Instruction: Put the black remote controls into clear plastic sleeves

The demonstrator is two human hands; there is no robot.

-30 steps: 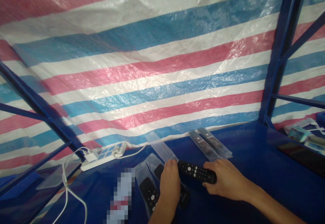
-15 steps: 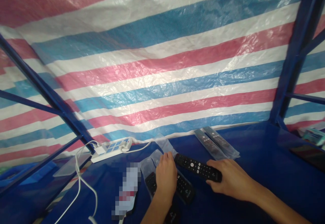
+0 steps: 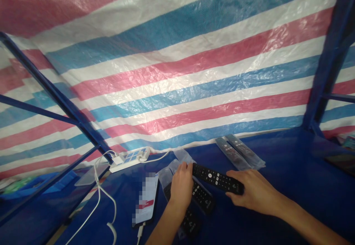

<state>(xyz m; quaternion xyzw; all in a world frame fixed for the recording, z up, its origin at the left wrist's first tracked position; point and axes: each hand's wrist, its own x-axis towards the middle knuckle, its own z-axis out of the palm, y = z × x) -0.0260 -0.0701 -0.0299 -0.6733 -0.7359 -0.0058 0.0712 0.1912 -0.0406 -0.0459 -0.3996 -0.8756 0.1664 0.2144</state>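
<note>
Black remote (image 3: 217,179): right end pinched in right hand (image 3: 251,187), presumably for steadiness; left hand (image 3: 181,184), grip: cannot tell.

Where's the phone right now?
In the head view, the phone lies on the blue table, just left of the left hand, on the near side of the white power strip.

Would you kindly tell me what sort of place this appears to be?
Probably a makeshift work booth: a striped plastic sheet hangs at the back, blue bars frame the sides, and sleeved remotes lie on a blue tabletop.
</note>
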